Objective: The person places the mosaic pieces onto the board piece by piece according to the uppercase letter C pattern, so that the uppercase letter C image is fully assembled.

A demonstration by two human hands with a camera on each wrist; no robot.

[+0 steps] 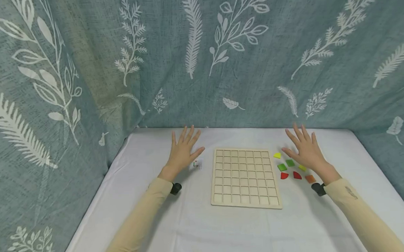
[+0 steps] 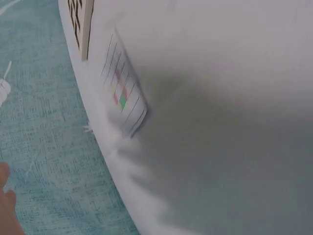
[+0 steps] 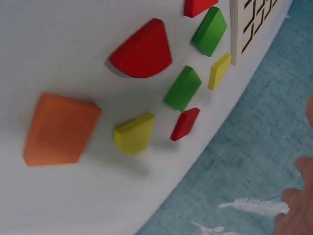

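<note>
The left hand (image 1: pixel 181 154) hovers over the white-covered table (image 1: pixel 227 234), fingers fanned apart, a small gridded pattern card (image 1: pixel 197 164) lying just short of its thumb. Next is the wooden grid board (image 1: pixel 243 174), then green tiles (image 1: pixel 282 167) and red quarter-circle tiles (image 1: pixel 284 175). A yellow tile (image 1: pixel 277 155) sits just off the right hand's (image 1: pixel 306 150) thumb, those fingers splayed too; an orange tile (image 1: pixel 310 178) lies near the wrist.

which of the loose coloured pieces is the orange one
The four-sided piece farthest left in the right wrist view; it alone is orange, while the others are red pieces, green pieces and yellow pieces.
</note>
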